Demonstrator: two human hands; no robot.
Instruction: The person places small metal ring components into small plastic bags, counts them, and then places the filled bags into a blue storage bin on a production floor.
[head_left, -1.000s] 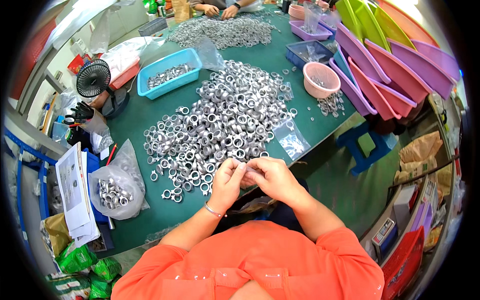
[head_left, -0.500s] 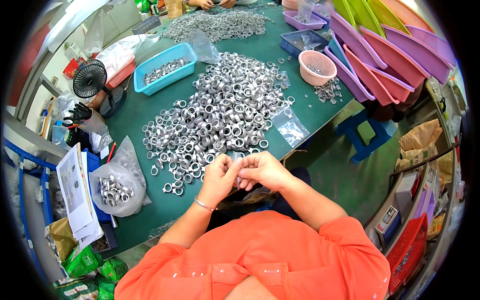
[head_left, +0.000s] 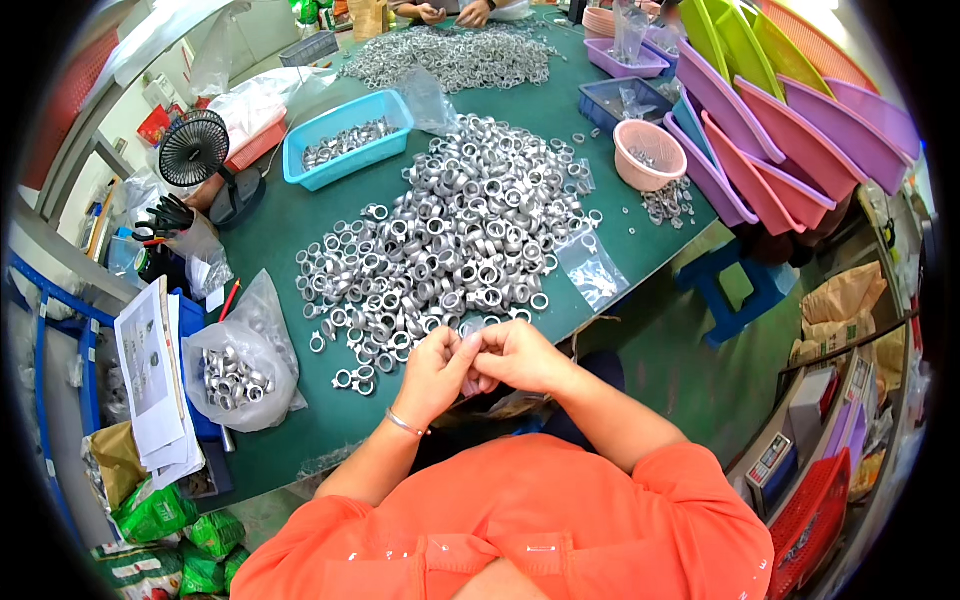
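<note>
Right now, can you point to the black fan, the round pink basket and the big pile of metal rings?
Black fan [head_left: 194, 148]: head view, middle of its round grille.
Round pink basket [head_left: 645, 179]: head view, its front wall.
Pile of metal rings [head_left: 452, 235]: head view, rings near its middle.

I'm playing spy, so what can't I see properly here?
Head view:
Between the left hand and right hand: blocked by the hands themselves.
The co-worker: head cut off by the top edge.
Bottom of the metal ring pile: buried by its top layer.
Bits in the pink basket: too small to tell.
</note>
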